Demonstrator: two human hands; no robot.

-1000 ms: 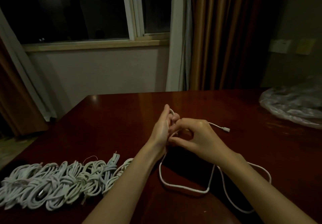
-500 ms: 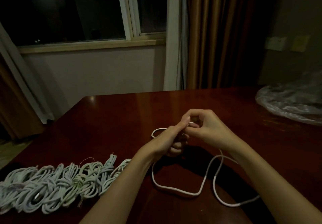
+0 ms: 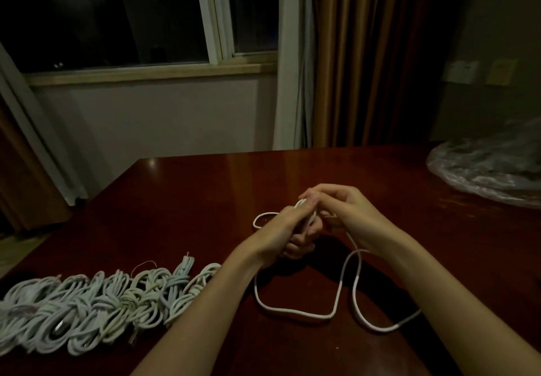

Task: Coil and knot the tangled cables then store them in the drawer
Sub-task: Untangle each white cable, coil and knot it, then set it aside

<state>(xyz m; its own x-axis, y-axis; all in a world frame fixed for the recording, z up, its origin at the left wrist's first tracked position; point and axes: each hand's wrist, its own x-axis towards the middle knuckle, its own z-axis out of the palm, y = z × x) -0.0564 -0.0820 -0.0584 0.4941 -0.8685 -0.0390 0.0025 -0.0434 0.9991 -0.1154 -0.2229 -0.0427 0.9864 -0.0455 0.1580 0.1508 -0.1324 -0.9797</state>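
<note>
- One loose white cable lies on the dark red bench at centre frame, its upper part gathered between two hands and its slack in two open loops at lower centre.
- The left hand has its fingers curled around the gathered strands, clenched on the cable.
- The right hand meets it from the right, fingertips pinching the cable at the top of the bundle.
- A small loop pokes out to the left of the left hand.
- One row of knotted cable bundles lies at lower left; the separate bundles blur together, so no sure count.
- One clear plastic bag sits at the right edge of the bench.
- Against half a second ago, the hands hold nearly the same place and grip; against a second ago, the free plug end right of the hands is gone from sight and the small left loop has appeared.
</note>
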